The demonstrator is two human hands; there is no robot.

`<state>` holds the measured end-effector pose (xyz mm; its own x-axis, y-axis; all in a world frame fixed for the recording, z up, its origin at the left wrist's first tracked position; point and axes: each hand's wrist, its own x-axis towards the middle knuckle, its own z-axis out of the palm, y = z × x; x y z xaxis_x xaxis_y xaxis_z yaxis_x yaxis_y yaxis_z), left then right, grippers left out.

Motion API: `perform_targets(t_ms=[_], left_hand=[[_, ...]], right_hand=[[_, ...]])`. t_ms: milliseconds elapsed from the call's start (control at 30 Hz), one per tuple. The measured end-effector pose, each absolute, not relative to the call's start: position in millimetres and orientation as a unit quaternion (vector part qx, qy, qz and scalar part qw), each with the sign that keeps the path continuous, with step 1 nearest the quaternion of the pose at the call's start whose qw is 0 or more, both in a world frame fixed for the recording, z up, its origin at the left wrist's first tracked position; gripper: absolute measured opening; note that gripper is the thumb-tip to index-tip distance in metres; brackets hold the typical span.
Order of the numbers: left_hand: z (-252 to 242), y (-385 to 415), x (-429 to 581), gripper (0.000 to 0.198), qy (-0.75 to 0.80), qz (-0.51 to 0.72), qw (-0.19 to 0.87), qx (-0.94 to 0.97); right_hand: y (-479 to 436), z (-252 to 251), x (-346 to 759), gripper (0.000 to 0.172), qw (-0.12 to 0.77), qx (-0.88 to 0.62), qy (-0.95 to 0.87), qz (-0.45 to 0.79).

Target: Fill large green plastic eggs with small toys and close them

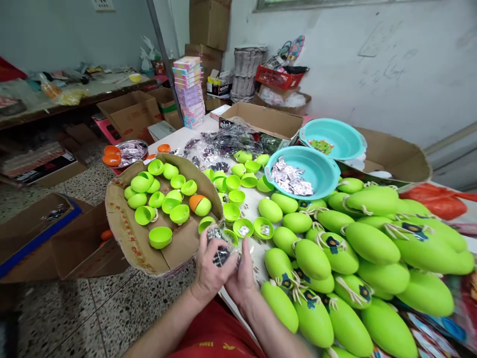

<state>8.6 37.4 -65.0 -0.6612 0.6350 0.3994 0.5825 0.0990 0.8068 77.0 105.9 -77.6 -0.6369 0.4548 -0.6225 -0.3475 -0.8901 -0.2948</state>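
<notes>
My left hand [211, 268] is closed around a small clear plastic packet [221, 253] with dark pieces inside. Beside it, my right hand [241, 274] is cupped with its fingers extended, touching the packet's right side. Just beyond the hands, green half shells [231, 212] stand open on the white table; two of them hold small silver sachets [265, 229]. To the left, a cardboard tray [126, 233] bears more green shells and one orange-and-green egg [200, 204]. Closed green eggs with cords [372, 242] are piled on the right.
A turquoise basin [324, 174] of sachets and another turquoise basin [350, 141] stand behind the shells. Clear packets [231, 141] lie near an open carton [268, 119]. Stacked boxes [190, 92] rise at the back left; a metal bowl [132, 151] stands beyond the tray.
</notes>
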Motion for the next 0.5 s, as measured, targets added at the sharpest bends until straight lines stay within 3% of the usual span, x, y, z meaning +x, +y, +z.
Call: perform_targets(t_ms=[100,133,233,367,500], left_hand=[[-63,49,13,0.015,0.744,0.565,0.078,0.349],[-65,52,17,0.023,0.741,0.575,0.105,0.329],[-74,50,38,0.049,0.750,0.554,0.149,0.331],[-86,39,60,0.049,0.785,0.479,0.138,0.368],[-89,34,61,0.051,0.737,0.533,0.325,0.260]], right_hand=[[113,-84,96,0.065,0.215,-0.343,-0.058,0.913],[117,-87,102,0.066,0.209,-0.343,-0.064,0.913],[123,-97,111,0.058,0.172,-0.369,-0.130,0.904],[128,-110,122,0.054,0.108,-0.429,-0.270,0.855],[132,-120,136,0.074,-0.021,-0.365,-0.307,0.879]])
